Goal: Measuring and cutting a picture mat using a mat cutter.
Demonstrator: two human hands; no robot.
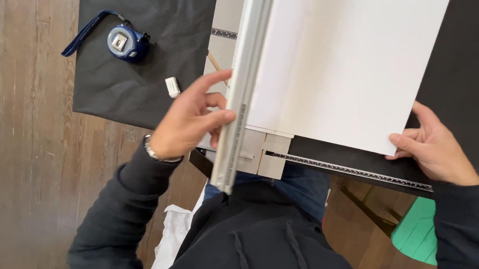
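Evidently the left hand (188, 123) was curled around the long aluminium straightedge rail (242, 92), fingers wrapped over its edge and thumb behind, while the right hand (436, 146) pinched the near right corner of the white board (348, 62) between thumb and fingers, closed on it. That board lay flat on the dark cutting base (460, 63), its left edge tucked under the rail and its near edge just above the ruled scale strip (352, 170). No cut line or blade showed, so the sheet seemed only lined up, with any cutting not yet begun. Farther left, a blue tape measure (126, 43) and a small white eraser (172, 87) rested on a black mat (136, 74) over the wooden floor (27, 131).
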